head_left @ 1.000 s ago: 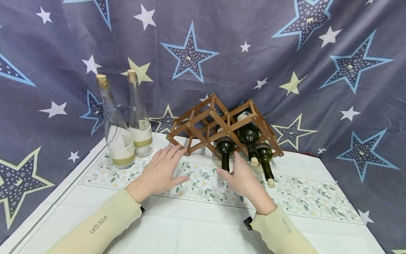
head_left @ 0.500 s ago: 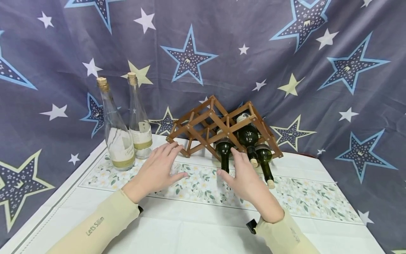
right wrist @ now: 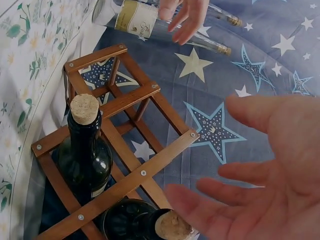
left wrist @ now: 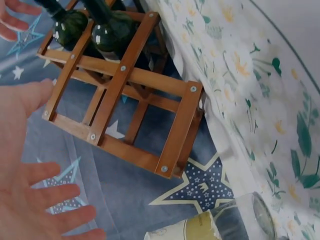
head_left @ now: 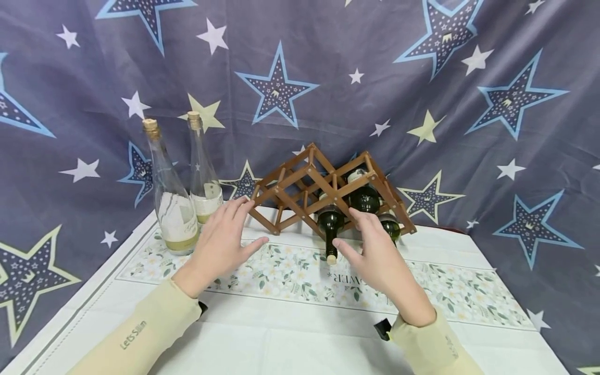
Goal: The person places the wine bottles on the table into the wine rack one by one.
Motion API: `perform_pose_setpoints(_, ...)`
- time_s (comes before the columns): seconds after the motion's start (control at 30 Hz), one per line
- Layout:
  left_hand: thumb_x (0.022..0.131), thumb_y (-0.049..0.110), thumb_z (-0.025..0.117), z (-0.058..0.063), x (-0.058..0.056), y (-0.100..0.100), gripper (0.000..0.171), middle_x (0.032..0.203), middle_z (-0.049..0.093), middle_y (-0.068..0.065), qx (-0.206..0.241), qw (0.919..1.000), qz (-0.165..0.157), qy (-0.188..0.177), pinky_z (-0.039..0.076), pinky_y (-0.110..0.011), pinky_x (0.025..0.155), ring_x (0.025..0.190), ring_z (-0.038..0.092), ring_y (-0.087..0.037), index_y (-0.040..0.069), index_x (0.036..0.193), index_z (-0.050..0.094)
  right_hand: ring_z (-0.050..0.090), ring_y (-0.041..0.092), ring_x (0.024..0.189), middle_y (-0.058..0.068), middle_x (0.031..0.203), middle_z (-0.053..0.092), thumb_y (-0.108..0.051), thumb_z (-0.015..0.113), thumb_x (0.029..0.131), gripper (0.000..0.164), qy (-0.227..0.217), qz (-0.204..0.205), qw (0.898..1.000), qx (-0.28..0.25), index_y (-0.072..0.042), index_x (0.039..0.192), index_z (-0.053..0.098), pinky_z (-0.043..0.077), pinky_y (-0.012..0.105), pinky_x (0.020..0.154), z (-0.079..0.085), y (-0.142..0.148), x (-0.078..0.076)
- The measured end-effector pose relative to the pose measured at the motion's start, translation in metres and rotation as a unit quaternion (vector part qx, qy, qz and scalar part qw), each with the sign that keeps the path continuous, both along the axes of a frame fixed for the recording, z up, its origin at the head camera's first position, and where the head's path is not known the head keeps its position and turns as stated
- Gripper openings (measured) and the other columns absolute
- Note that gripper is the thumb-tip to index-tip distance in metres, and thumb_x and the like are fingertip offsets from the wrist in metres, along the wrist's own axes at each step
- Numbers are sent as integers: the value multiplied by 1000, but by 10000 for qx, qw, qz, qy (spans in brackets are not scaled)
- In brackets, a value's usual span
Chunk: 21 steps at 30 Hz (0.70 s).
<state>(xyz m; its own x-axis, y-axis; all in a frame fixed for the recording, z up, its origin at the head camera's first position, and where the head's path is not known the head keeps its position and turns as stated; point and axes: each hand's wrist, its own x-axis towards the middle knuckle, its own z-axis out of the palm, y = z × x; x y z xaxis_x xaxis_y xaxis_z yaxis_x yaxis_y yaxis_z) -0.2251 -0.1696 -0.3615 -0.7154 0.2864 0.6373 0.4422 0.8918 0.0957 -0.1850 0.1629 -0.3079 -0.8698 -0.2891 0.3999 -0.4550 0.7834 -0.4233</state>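
A brown wooden lattice wine rack (head_left: 323, 183) stands at the back of the table. Three dark green corked bottles lie in it, necks forward: a lower middle bottle (head_left: 330, 219), an upper right bottle (head_left: 363, 200) and a lower right bottle (head_left: 390, 226). My right hand (head_left: 382, 258) hovers in front of the two right bottles and hides their necks, fingers loosely extended, holding nothing. Near the rack's left end is my left hand (head_left: 217, 242), fingers spread and palm free in the left wrist view. It partly covers the rear clear bottle (head_left: 204, 190).
Left of the rack, a front clear corked bottle (head_left: 177, 221) stands upright beside the rear one. A white tablecloth (head_left: 276, 333) with a floral strip (head_left: 281, 271) covers the table. A star-patterned curtain (head_left: 337, 114) hangs close behind the rack.
My hands have moved apart, the left one toward the clear bottles, the right one rightward. The middle bottle's cork has come into sight, while the right bottles' necks are now covered.
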Motion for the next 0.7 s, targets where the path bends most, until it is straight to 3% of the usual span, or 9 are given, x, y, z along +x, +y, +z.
perform_pose_setpoints(0.1, 83, 57, 71, 3, -1, -4, 86, 146, 44, -19, 231, 9991, 103, 336, 32, -55, 108, 135, 39, -39, 4, 146, 45, 57, 18, 96, 6, 143, 45, -51, 60, 96, 75, 214, 23, 9997, -88, -16, 156, 34, 50, 36, 76, 1, 2, 0)
perform_pose_setpoints(0.27, 83, 51, 72, 13, -3, -11, 82, 144, 46, -20, 608, 9943, 236, 849, 28, -54, 111, 134, 39, -41, 1, 144, 48, 50, 15, 73, 5, 139, 46, -53, 59, 96, 73, 399, -132, 9991, -68, -17, 155, 35, 45, 35, 70, 6, 8, -1)
perform_pose_setpoints(0.4, 83, 50, 73, 18, -4, -17, 83, 146, 43, -20, 822, 9912, 455, 932, 24, -54, 113, 137, 34, -41, 1, 144, 46, 57, 28, 106, 11, 147, 42, -53, 58, 96, 74, 399, -199, 9990, -43, -14, 155, 36, 47, 49, 90, 7, 16, -4)
perform_pose_setpoints(0.5, 81, 49, 75, 21, -4, -21, 85, 148, 41, -21, 970, 9882, 617, 1013, 23, -56, 112, 139, 30, -41, 1, 145, 45, 41, 36, 135, 13, 150, 40, -53, 57, 97, 74, 405, -239, 9989, -38, -13, 155, 36, 38, 57, 103, 6, 22, -6)
perform_pose_setpoints(0.7, 79, 45, 78, 27, -4, -30, 88, 152, 36, -21, 1330, 9771, 785, 1463, 18, -53, 115, 144, 22, -38, 2, 147, 43, 36, 37, 137, 15, 150, 37, -53, 55, 97, 75, 328, -308, 9990, 24, -11, 156, 34, 36, 59, 104, 2, 33, -12)
